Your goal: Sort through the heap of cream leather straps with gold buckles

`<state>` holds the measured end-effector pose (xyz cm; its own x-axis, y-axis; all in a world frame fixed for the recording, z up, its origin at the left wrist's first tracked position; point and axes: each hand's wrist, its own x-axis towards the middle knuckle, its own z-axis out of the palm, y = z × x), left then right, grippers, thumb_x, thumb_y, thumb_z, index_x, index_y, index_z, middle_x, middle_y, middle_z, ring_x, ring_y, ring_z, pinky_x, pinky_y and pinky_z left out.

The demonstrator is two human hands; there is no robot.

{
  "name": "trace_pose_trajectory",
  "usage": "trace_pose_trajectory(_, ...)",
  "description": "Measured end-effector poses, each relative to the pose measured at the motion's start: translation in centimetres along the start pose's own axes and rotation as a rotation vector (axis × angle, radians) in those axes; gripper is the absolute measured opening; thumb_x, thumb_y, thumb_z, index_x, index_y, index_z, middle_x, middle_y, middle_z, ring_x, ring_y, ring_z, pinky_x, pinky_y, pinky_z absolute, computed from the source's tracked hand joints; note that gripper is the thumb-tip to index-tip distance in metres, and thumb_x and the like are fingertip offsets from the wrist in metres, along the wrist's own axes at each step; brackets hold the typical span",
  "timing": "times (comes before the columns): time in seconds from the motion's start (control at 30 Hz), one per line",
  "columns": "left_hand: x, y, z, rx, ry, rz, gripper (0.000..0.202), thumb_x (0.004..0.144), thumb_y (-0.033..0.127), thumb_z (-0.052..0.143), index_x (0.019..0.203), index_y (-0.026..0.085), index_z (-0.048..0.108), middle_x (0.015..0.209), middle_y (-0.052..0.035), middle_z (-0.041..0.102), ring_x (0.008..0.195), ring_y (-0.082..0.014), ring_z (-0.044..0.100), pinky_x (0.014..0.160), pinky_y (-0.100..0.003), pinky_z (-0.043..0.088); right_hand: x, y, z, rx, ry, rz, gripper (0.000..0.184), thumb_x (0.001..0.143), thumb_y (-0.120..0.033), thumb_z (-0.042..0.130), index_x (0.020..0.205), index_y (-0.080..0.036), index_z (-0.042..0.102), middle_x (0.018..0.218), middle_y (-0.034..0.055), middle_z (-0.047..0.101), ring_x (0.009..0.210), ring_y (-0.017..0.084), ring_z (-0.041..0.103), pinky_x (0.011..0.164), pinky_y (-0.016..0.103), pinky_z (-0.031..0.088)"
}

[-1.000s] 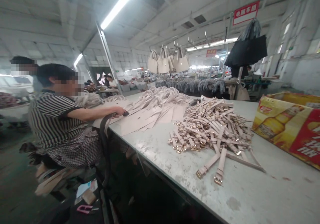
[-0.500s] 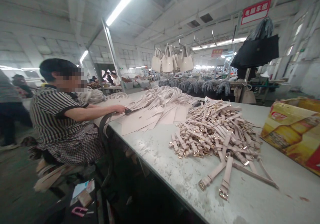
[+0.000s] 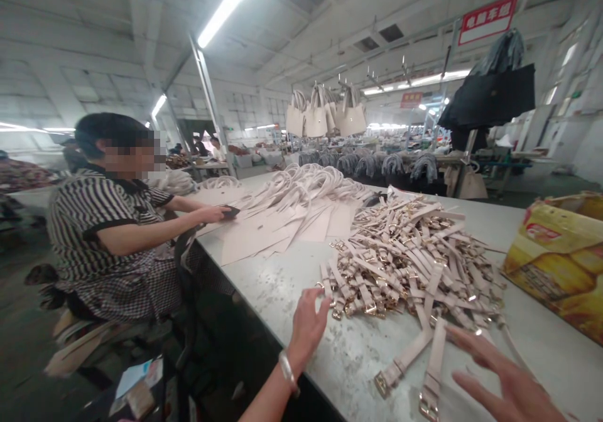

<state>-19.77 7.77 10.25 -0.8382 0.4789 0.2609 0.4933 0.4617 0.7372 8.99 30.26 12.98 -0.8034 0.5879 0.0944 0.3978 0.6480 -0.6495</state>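
Pale pink straps (image 3: 414, 255) with gold buckles lie in a big loose heap on the grey table (image 3: 292, 284), right of centre. Your left hand (image 3: 308, 324) is open, fingers spread, hovering over the near table edge with its fingertips just beside the heap's near left fringe; a bangle (image 3: 287, 372) sits on that wrist. Your right hand (image 3: 506, 378) is open too, fingers splayed and pointing left, low at the near right, close to two straps (image 3: 419, 359) that stick out of the heap toward you. Whether either hand touches a strap, you cannot tell; neither one grips anything.

Farther left on the table lie flat pink panels (image 3: 277, 224) with looped handles (image 3: 311, 183) piled behind them. A seated person in a striped top (image 3: 89, 221) works at that end, one hand (image 3: 214, 213) on a dark tool at the panels' edge. At the right edge stands a yellow carton (image 3: 560, 265), just beyond the heap. Far behind, cream bags (image 3: 325, 117) hang from a rail, and a black bag (image 3: 490, 98) hangs at the right under a red sign (image 3: 487, 19).
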Motion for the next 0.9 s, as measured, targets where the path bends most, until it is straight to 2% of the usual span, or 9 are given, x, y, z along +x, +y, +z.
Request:
trace_pose_trajectory(0.07, 3.8, -0.6, 1.4, 0.104, -0.009, -0.050, 0.043, 0.094, 0.040, 0.034, 0.120, 0.014, 0.056, 0.122, -0.0128, 0.062, 0.117, -0.0223, 0.054, 0.107, -0.033, 0.037, 4.6, -0.9, 1.5, -0.117, 0.033, -0.116, 0.074, 0.082, -0.066, 0.049, 0.143, -0.023, 0.047, 0.150, 0.0060, 0.041, 0.138, 0.028, 0.037, 0.116, 0.047, 0.033)
trace_pose_trajectory(0.17, 7.5, -0.8, 3.7, 0.159, -0.060, -0.087, 0.044, 0.095, 0.040, 0.033, 0.126, 0.016, 0.053, 0.124, -0.0131, 0.062, 0.118, -0.0231, 0.054, 0.108, -0.034, 0.036, 10.3, -2.8, 3.9, -0.287, 0.064, -0.186, 0.078, 0.087, -0.062, 0.039, 0.146, -0.012, 0.040, 0.153, 0.0129, 0.034, 0.141, 0.027, 0.032, 0.117, 0.046, 0.030)
trace_pose_trajectory(0.23, 8.7, -0.5, 5.2, 0.167, -0.082, -0.098, 0.045, 0.096, 0.042, 0.033, 0.129, 0.016, 0.051, 0.127, -0.0132, 0.061, 0.119, -0.0235, 0.054, 0.106, -0.034, 0.037, 13.4, -3.8, 5.3, -0.402, 0.022, -0.183, 0.077, 0.090, -0.058, 0.038, 0.148, -0.008, 0.036, 0.153, 0.0167, 0.031, 0.142, 0.027, 0.029, 0.117, 0.044, 0.028)
trace_pose_trajectory(0.37, 8.5, 1.1, 7.9, 0.221, -0.078, -0.146, 0.051, 0.096, 0.050, 0.031, 0.135, 0.020, 0.047, 0.131, -0.0145, 0.058, 0.121, -0.0318, 0.051, 0.102, -0.048, 0.039, 17.3, -4.8, 8.2, -0.575, -0.038, -0.150, 0.072, 0.095, -0.053, 0.033, 0.148, -0.004, 0.032, 0.152, 0.0193, 0.033, 0.141, 0.029, 0.029, 0.116, 0.047, 0.025)
trace_pose_trajectory(0.47, 7.5, 2.2, 9.3, 0.289, -0.033, -0.165, 0.058, 0.095, 0.055, 0.032, 0.140, 0.020, 0.043, 0.128, -0.0160, 0.058, 0.119, -0.0341, 0.051, 0.099, -0.049, 0.039, 18.4, -4.7, 10.2, -0.637, 0.003, -0.139, 0.071, 0.095, -0.053, 0.035, 0.147, -0.005, 0.035, 0.149, 0.0208, 0.037, 0.139, 0.034, 0.031, 0.115, 0.055, 0.021)
trace_pose_trajectory(0.57, 6.6, 3.0, 9.8, 0.262, -0.041, -0.157, 0.066, 0.092, 0.057, 0.037, 0.143, 0.014, 0.040, 0.124, -0.0180, 0.059, 0.117, -0.0337, 0.053, 0.100, -0.044, 0.040, 18.3, -4.7, 11.1, -0.732, 0.085, -0.153, 0.069, 0.094, -0.051, 0.039, 0.146, -0.006, 0.038, 0.144, 0.0215, 0.043, 0.130, 0.036, 0.039, 0.109, 0.054, 0.025)
trace_pose_trajectory(0.7, 5.8, 4.0, 9.3, 0.135, -0.122, -0.208, 0.070, 0.092, 0.054, 0.039, 0.145, 0.009, 0.036, 0.129, -0.0203, 0.057, 0.121, -0.0335, 0.052, 0.104, -0.041, 0.039, 17.8, -5.2, 10.7, -0.761, 0.077, -0.177, 0.064, 0.093, -0.046, 0.040, 0.143, -0.006, 0.042, 0.134, 0.0198, 0.053, 0.115, 0.036, 0.047, 0.099, 0.051, 0.033)
trace_pose_trajectory(0.9, 4.8, 4.9, 8.5, -0.073, -0.183, -0.315, 0.075, 0.084, 0.044, 0.055, 0.145, 0.007, 0.032, 0.140, -0.0225, 0.048, 0.128, -0.0318, 0.049, 0.107, -0.038, 0.038, 16.9, -6.1, 9.8, -0.755, 0.055, -0.133, 0.062, 0.086, -0.035, 0.046, 0.142, -0.008, 0.044, 0.130, 0.0177, 0.055, 0.114, 0.035, 0.046, 0.095, 0.047, 0.035)
